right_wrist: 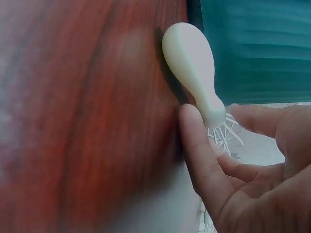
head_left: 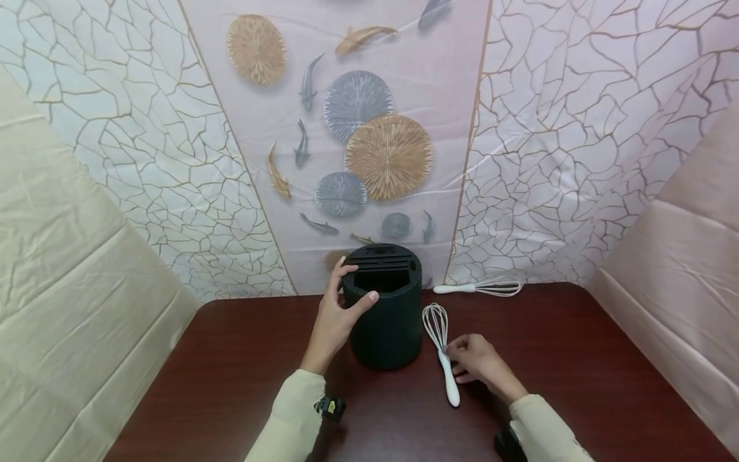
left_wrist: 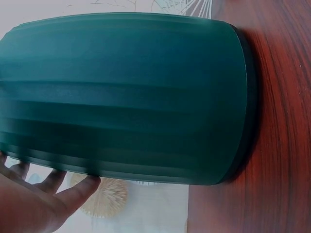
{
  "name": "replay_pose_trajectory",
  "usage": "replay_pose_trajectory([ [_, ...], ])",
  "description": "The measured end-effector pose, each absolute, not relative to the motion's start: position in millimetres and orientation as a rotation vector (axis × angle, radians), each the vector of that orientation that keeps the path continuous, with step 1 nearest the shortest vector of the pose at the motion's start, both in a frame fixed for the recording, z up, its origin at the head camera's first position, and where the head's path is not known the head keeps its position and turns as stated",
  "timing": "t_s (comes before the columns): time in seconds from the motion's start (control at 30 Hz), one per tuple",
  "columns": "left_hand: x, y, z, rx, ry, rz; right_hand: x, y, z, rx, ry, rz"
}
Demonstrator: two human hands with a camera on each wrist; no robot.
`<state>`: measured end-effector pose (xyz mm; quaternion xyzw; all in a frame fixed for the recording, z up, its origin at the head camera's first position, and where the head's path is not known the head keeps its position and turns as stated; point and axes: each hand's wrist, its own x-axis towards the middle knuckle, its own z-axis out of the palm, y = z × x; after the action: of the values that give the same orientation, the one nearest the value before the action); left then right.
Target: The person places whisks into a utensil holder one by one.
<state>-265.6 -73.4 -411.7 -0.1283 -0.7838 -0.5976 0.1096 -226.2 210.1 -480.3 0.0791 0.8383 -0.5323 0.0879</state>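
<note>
A dark green, round utensil holder (head_left: pixel 385 333) with a slotted black top stands upright on the table. My left hand (head_left: pixel 339 316) holds its upper left side, thumb at the front rim and fingers spread round the far side; the left wrist view shows the fingers (left_wrist: pixel 80 194) against the ribbed wall. To the right of the holder lies a whisk (head_left: pixel 450 380) with a white handle and pale wires. My right hand (head_left: pixel 480 360) pinches it near the neck, where handle and wires meet. In the right wrist view the handle (right_wrist: pixel 187 56) lies close over the wood.
A second white-handled whisk (head_left: pixel 456 289) lies at the back edge of the dark red wooden table (head_left: pixel 231 378), right of the holder. Patterned cloth (head_left: pixel 358 231) hangs directly behind the table, with beige cloth panels at both sides.
</note>
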Motion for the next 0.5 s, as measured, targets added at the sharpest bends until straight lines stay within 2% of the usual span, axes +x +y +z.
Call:
replay_pose_trajectory([
  [0.3,-261.8,-72.7,-412.3,-0.383,-2.317,-1.765,-224.9,205.1,-471.5,0.231,2.577,-1.338],
  [0.5,-264.0,-71.8,-411.6,-0.372,-2.307,-1.766,-224.4,206.5,-473.7,0.213,2.487,-1.461],
])
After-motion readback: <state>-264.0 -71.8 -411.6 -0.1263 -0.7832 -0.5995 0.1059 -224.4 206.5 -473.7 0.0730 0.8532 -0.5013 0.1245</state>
